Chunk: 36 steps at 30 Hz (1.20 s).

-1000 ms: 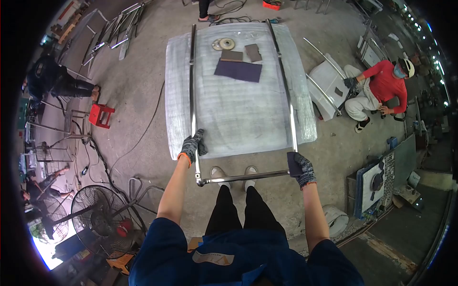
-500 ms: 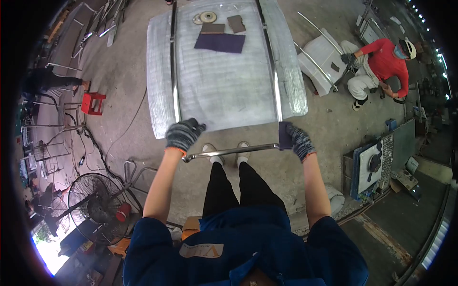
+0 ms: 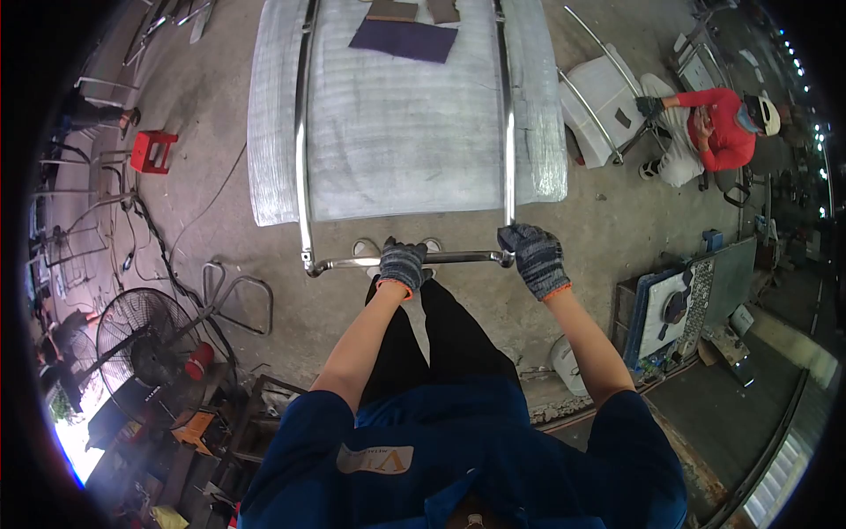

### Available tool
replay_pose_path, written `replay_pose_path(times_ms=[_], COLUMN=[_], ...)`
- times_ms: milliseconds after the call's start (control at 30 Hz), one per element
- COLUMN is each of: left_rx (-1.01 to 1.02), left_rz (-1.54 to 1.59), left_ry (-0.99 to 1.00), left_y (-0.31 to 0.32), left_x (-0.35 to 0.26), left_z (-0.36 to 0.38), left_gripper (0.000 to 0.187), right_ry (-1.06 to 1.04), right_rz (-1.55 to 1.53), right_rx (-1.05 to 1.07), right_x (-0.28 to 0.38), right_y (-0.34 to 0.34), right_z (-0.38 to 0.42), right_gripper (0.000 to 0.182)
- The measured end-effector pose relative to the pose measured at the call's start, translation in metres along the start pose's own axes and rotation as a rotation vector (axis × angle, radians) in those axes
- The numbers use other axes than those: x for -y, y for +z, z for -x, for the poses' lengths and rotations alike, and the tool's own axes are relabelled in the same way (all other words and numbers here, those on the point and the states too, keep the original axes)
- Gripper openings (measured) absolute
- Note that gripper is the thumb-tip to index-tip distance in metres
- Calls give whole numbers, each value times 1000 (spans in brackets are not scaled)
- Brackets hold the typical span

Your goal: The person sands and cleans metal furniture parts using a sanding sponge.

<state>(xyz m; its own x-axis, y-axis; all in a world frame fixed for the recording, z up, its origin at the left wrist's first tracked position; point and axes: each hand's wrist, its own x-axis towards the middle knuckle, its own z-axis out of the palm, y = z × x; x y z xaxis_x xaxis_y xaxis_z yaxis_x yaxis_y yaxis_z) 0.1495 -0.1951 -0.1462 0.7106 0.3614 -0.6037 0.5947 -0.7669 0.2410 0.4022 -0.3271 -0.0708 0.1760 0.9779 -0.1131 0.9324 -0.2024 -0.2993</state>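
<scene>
A shiny metal tube frame (image 3: 509, 167) lies on a padded, plastic-wrapped table (image 3: 405, 141), its crossbar end jutting past the near edge towards me. My left hand (image 3: 404, 264), in a grey knit glove, is closed around the middle of the crossbar. At the right corner, where the long tube meets the crossbar, my gloved right hand (image 3: 536, 257) is wrapped over the tube. Whether a pad lies under its fingers is hidden. Farther up the table lie a dark purple cloth piece (image 3: 404, 40) and brown pads (image 3: 392, 11).
To the right a person in a red top (image 3: 727, 132) sits by another tube frame (image 3: 586, 115). A red stool (image 3: 154, 152) and a large fan (image 3: 152, 357) stand on the left. A board stack (image 3: 665, 309) is at lower right.
My left hand has left the left corner and moved right onto the crossbar. My right hand has shifted slightly left and down; the purple piece under it no longer shows. The view has tilted down.
</scene>
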Motion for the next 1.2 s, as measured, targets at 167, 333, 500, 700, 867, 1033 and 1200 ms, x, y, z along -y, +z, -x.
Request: replay_pose_path(times_ms=[167,333,500,700,867,1033,1200], left_rx=[143,207,173,156,-8,-51,-560], left_rz=[54,130,130,76,48,444,397], left_ry=[-80,-138,-153,-80,0,44,192], left_y=[2,-9,-2,-5,-12,-48,-101], left_x=[-10,-15,-10,-17,-30,-52,-34], left_z=[-24,-27,-34,-22,0,10,-3], left_gripper=[45,39,40,45,57,41,31], right_ry=[-17,-69,8,422,129,45,96], right_rz=[31,-134,154,8,181,236,167], right_rx=[-14,-214,120,189,325,137,-72], right_x=[-35,-14,-14,-7,14,-34,-90], right_y=[-14,-5,-8,-60,-14,-28,-66], right_z=[-93,-44,-38,-150,-14,-118,-303], right_gripper=[22,16,23,22,15,25,24])
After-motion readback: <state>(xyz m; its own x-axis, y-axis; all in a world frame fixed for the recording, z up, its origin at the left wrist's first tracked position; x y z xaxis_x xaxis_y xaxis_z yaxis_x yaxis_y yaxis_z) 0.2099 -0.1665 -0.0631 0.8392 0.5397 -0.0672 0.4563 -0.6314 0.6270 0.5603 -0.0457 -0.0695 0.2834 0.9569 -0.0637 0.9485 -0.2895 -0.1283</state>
